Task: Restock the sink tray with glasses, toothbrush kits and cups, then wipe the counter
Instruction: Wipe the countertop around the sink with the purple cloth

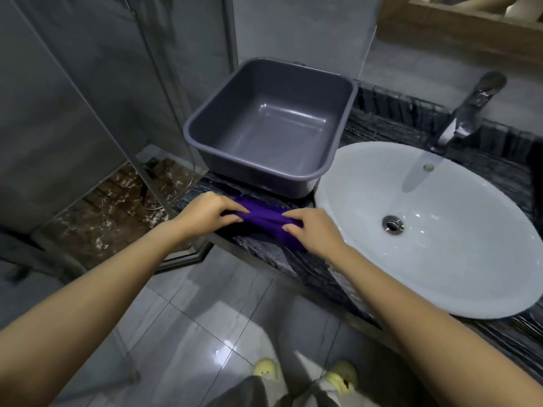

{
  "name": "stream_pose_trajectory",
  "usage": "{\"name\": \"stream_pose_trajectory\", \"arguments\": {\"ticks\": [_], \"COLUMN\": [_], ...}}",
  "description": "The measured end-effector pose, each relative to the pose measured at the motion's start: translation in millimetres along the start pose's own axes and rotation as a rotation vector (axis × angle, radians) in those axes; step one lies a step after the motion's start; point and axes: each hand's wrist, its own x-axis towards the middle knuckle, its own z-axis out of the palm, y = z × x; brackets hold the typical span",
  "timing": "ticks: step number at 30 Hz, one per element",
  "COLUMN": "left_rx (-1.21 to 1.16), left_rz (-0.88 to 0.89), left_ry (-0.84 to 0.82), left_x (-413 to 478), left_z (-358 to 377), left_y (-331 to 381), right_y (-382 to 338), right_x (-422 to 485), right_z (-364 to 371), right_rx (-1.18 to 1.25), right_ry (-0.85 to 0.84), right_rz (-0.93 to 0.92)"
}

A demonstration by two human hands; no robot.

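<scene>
A purple cloth (264, 217) lies bunched on the dark marble counter (264, 251), just in front of a grey plastic tub (205, 154). My left hand (205, 212) grips the cloth's left end and my right hand (314, 230) grips its right end. The tub is square, deep and has nothing inside. No glasses, toothbrush kits or cups are in view.
A white oval sink basin (440, 274) sits to the right, with a chrome tap (467, 113) behind it. A glass shower partition (117, 113) stands to the left. A wooden shelf (458, 30) hangs at top right. Grey floor tiles (188, 333) lie below the counter edge.
</scene>
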Motion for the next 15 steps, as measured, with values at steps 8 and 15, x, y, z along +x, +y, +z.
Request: {"name": "stream_pose_trajectory", "arguments": {"ticks": [8,15], "left_rx": [-0.173,-0.192], "left_rz": [0.055,0.224], "left_ry": [-0.149,-0.229], "left_x": [42.0,93.3], "left_z": [-40.2,-50.2], "left_y": [69.7,167.4], "right_y": [17.2,56.9], "right_x": [-40.0,-104.9], "right_z": [-98.8,-184.7], "right_rx": [0.12,0.06], "right_ry": [-0.167,-0.112], "right_rz": [0.014,0.131]}}
